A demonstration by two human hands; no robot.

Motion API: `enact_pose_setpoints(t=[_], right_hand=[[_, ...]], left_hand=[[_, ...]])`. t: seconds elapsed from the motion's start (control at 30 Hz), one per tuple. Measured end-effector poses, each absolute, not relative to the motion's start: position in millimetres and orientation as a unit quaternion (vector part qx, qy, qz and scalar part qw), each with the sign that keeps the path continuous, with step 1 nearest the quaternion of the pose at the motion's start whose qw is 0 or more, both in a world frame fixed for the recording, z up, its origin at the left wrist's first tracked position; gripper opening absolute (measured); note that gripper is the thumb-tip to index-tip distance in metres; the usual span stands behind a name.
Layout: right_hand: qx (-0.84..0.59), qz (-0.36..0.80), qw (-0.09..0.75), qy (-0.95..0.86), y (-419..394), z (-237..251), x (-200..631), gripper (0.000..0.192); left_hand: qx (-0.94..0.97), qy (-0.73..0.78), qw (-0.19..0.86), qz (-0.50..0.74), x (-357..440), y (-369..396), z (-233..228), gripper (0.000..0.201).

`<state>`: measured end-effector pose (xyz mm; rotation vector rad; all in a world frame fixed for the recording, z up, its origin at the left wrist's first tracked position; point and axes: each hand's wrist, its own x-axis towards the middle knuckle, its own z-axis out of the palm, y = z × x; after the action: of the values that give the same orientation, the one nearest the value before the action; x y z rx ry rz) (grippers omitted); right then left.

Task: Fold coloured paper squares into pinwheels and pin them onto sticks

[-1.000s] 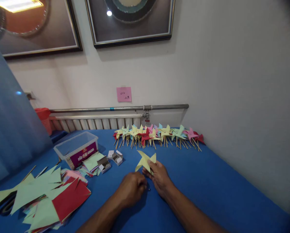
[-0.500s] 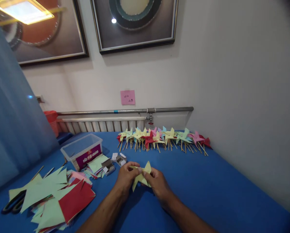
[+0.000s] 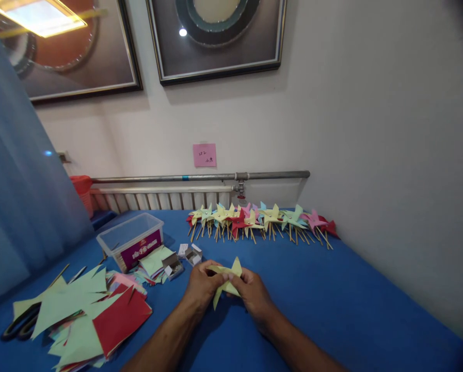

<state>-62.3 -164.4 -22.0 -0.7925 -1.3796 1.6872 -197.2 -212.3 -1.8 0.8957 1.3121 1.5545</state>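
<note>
Pinching from both sides, the left hand [image 3: 201,287] and right hand [image 3: 254,293] close their fingertips on a yellow paper pinwheel [image 3: 226,279], held just above the blue desk [image 3: 332,310]. It looks featherlight, thin and easily creased, so I judge the folded centre the safest hold, not the floppy points. Left lie cut paper sheets [image 3: 80,310] and a clear plastic box [image 3: 130,240]. Farther back, finished pinwheels [image 3: 260,219] line the wall.

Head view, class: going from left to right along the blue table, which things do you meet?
Scissors → red paper sheet → clear plastic box → yellow paper pinwheel held in both hands → red pinwheel at the row's right end.
</note>
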Motion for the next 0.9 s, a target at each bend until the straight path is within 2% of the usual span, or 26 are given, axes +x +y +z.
enact_pose_setpoints(t=[0.3,0.6,0.77,0.9], right_hand=[[-0.291,0.687,0.391,-0.539,-164,-23,-63,0.039],[-0.310,0.640,0.409,-0.573,-156,-33,-62,0.034],[-0.348,0.625,0.470,-0.517,-143,-35,-57,0.036],[-0.373,0.626,0.514,-0.453,-132,-34,-52,0.034]], left_hand=[[0.375,0.560,0.422,0.607,-200,-209,-7,0.031],[0.350,0.526,0.466,0.620,-197,-213,-3,0.036],[0.364,0.533,0.452,0.616,-200,-211,-4,0.031],[0.435,0.589,0.429,0.529,-205,-211,-12,0.020]])
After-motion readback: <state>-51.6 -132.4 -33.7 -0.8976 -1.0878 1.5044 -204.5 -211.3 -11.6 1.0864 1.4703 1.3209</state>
